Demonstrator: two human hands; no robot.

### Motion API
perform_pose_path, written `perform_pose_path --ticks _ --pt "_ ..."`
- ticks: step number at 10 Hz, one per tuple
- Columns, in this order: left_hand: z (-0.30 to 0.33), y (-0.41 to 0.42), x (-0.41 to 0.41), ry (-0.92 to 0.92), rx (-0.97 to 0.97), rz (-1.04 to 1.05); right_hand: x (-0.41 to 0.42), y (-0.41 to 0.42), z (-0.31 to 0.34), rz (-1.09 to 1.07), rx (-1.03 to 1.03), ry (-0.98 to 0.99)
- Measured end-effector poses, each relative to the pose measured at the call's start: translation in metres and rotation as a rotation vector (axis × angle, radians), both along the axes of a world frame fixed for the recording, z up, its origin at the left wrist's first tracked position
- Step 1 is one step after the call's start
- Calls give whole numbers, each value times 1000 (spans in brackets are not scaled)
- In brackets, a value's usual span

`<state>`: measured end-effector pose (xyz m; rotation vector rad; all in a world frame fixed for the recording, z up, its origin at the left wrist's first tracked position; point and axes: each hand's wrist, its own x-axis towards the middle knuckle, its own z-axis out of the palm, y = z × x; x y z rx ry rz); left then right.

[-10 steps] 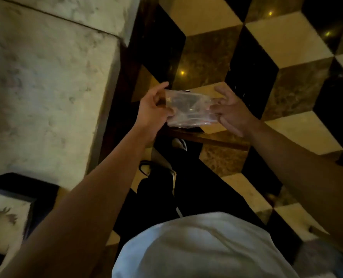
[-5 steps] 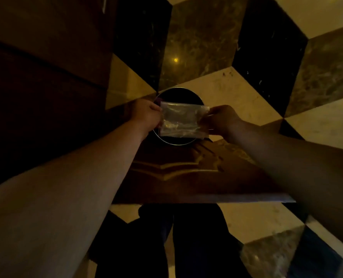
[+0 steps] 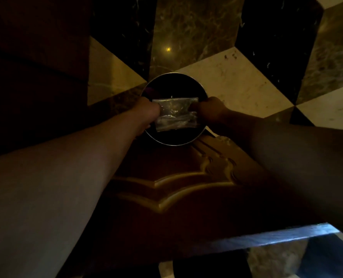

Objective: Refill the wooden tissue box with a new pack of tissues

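A crumpled clear plastic wrapper [image 3: 175, 114] is stretched between both my hands. My left hand [image 3: 147, 111] pinches its left edge and my right hand [image 3: 208, 111] pinches its right edge. The wrapper hangs right over the dark opening of a round metal-rimmed bin [image 3: 203, 129] standing on the floor. The wrapper looks empty and flat. No wooden tissue box and no tissue pack is in view.
A carved dark wooden panel [image 3: 186, 187] slopes between me and the bin. Dark wood furniture [image 3: 36, 67] fills the left side. The floor is glossy marble [image 3: 226, 77] in a cube pattern. The scene is dim.
The view swung from the pale counter to the floor bin. Both hands carried the wrapper forward and down until it hangs over the bin's mouth.
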<state>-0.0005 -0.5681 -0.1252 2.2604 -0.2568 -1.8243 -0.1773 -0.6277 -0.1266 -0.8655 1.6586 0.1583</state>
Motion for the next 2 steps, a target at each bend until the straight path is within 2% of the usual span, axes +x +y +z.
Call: perform_pose_path --ticks 2 --pt "33 7 8 -31 -59 -8 -4 1 43 114 2 -21"
